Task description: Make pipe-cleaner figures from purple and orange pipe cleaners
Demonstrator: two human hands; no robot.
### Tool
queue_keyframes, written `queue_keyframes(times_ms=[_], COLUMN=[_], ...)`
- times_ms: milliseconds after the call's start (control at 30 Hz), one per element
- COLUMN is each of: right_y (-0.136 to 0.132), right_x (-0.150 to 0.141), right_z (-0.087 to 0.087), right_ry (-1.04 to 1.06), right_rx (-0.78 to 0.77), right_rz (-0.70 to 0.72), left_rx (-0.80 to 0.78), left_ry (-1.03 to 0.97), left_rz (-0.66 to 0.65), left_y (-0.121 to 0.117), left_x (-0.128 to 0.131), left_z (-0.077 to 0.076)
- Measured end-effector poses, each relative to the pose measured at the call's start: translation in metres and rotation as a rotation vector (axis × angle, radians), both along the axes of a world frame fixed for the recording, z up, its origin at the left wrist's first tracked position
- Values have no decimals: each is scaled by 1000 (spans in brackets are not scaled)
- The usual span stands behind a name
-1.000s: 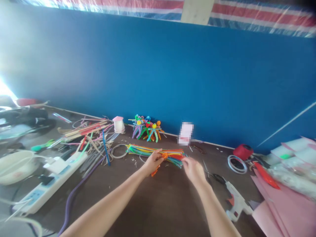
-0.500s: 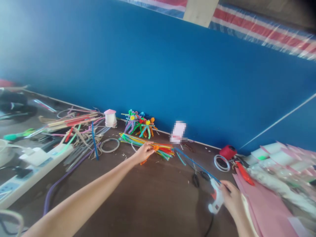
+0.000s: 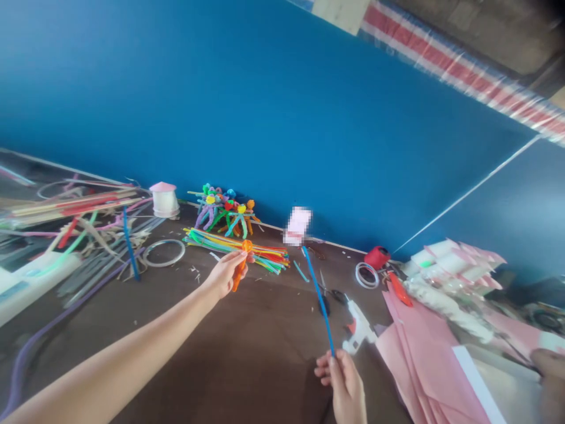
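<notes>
My left hand pinches an orange pipe-cleaner figure with a rounded, curled top, just in front of a bundle of coloured pipe cleaners. Nearer to me, my right hand grips the lower end of a straight blue pipe cleaner, which points up and away. Beside that hand, apart from it, lies a white glue gun. Dark-handled scissors lie partly behind the blue pipe cleaner. Finished-looking pipe-cleaner figures in several colours stand behind the bundle.
Leftward are a silver-white ring, a white pot with a pink top, loose sticks and a white power strip. To the right lie red yarn, pink sheets and wrapped rolls. A blue partition bounds the back.
My right hand has moved left and nearer to me with the blue pipe cleaner, away from the glue gun. My left hand still holds the orange figure, now tilted upright. The view has shifted right.
</notes>
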State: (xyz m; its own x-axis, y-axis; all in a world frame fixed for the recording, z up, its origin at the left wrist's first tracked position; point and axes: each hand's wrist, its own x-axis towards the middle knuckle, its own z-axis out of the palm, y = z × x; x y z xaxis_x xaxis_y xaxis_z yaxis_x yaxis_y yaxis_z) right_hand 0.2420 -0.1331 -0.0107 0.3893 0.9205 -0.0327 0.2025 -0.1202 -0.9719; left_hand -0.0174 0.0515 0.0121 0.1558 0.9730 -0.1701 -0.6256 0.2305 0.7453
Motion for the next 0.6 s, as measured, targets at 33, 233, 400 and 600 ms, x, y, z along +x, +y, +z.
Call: queue_keyframes(times_ms=[33, 233, 400, 600], right_y=[0, 5, 13, 32], right_x=[1, 40, 66, 10], right_z=[-3, -2, 7, 13], right_ry=[-28, -126, -142, 73], right_rx=[20, 20, 46, 86], right_rz=[-16, -180, -298, -122], left_rx=[-29, -30, 14, 72], left_ry=[-95, -328, -620, -724], left_rz=[-13, -72, -144, -7], left_y=[-1, -4, -18, -28], left_x=[-1, -18, -41, -64], left_z=[1, 13, 17, 21])
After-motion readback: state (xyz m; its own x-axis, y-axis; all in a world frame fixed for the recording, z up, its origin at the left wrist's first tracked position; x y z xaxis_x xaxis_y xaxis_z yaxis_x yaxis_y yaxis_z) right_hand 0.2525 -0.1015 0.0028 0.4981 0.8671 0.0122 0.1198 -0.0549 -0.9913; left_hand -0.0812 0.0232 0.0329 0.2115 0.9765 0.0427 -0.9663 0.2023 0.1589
